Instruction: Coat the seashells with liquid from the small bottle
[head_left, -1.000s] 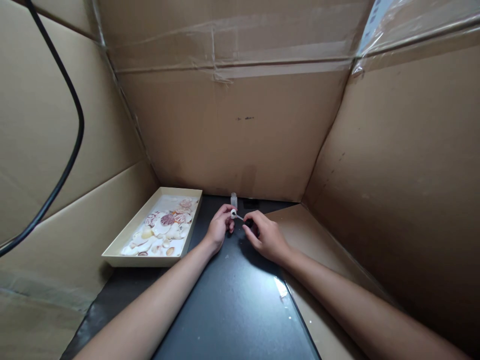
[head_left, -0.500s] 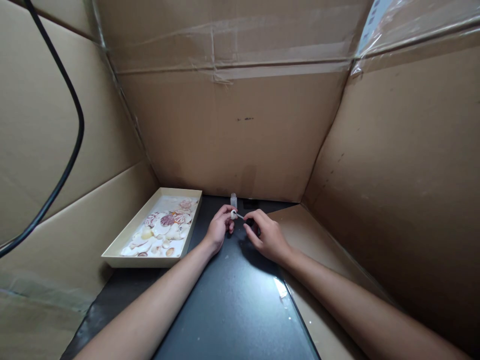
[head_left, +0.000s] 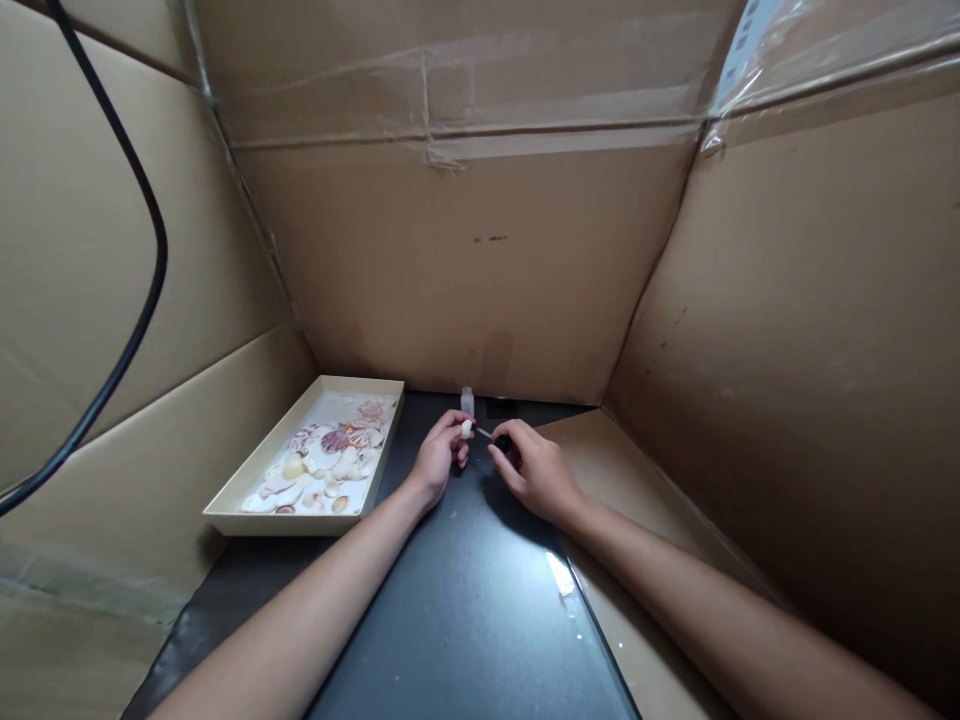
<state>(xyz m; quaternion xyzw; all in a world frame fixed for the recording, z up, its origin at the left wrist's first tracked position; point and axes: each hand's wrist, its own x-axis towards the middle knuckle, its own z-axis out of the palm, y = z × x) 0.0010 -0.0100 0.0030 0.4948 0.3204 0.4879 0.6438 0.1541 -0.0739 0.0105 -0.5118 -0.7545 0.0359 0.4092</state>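
Note:
Between its thumb and fingers, my left hand [head_left: 440, 455] pinches a small whitish shell [head_left: 467, 429], with a dark spot at its right side. My right hand [head_left: 534, 468] is closed on the black cap of a small brush [head_left: 502, 443]; the thin stem points left toward the shell. Whether the tip touches the shell is too small to tell. A small clear bottle [head_left: 467, 402] stands upright just behind my left hand. Left of my hands, a cream tray [head_left: 285, 524] holds several shells [head_left: 334, 440] of different sizes and colours.
Cardboard walls [head_left: 465, 270] enclose the dark table [head_left: 442, 620] at the back and sides. A cardboard sheet [head_left: 600, 455] lies at the right under my right forearm. A black cable [head_left: 159, 250] hangs at the far left. A small dark item [head_left: 502, 408] lies right of the bottle.
The brush stem has drawn slightly right, away from the shell. The shell has turned a little in my left fingers, and more of the black cap shows in my right hand.

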